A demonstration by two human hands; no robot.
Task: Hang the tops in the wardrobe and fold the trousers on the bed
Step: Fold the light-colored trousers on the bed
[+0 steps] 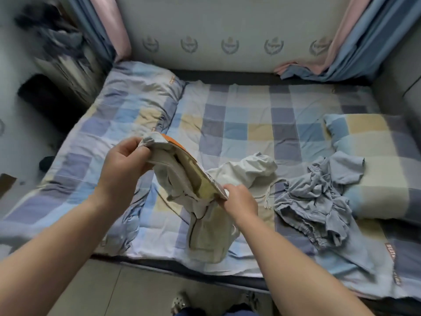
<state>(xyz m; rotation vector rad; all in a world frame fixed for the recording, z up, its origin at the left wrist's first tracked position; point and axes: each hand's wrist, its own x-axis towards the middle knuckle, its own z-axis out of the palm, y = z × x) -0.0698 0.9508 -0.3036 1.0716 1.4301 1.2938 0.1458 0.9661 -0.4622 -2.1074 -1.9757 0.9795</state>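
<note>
I hold a cream garment (182,179) with an orange and yellow band along its upper edge above the bed (250,124). My left hand (124,160) grips one end of that edge, and my right hand (239,199) pinches the other end lower down. The rest of the garment hangs to the mattress near the front edge. Behind it a second cream piece (248,171) with a drawstring lies crumpled. A grey-blue garment (319,201) lies bunched to the right.
A checked quilt (127,115) lies folded on the left of the bed and a checked pillow (376,160) on the right. Pink and blue curtains (355,42) hang at both back corners. Dark clothes (52,35) hang at the far left. Tiled floor (136,290) lies before the bed.
</note>
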